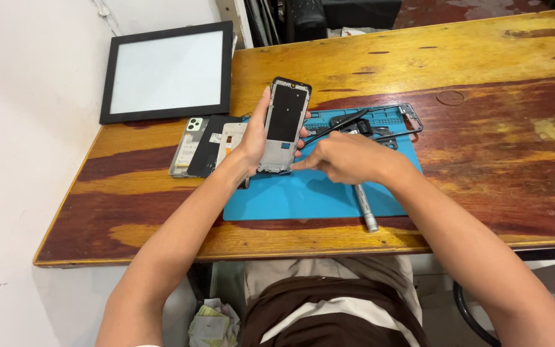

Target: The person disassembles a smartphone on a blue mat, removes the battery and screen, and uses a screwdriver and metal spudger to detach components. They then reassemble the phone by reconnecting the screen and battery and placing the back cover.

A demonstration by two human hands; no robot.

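Held upright in left hand (256, 138): stripped phone frame (284, 125), dark inner plate facing camera, fingers (301, 136) wrapped round its edges, above left part of blue work mat (303, 196). Right hand (348, 157) curled tight on thin black pry tool (340, 124), index tip touching frame's lower right corner, tool shaft slanting up and away to the right.

Judged well into teardown: frame already bare, no screen or back on it. Laid beside mat on wooden surface (483, 141): pale back cover (191, 146) with camera cut-outs, dark flat panel (210, 148), lighter part (232, 136) partly hidden behind wrist. Separate thin bezel frame (411, 121) and small dark parts (361, 125) resting at mat's far edge. Metal screwdriver (366, 209) lying on mat under right forearm, not in use. Black-framed light panel (168, 72) at surface's far left corner. Left to do, by the look: whatever remained at frame's bottom edge; too small to tell what.
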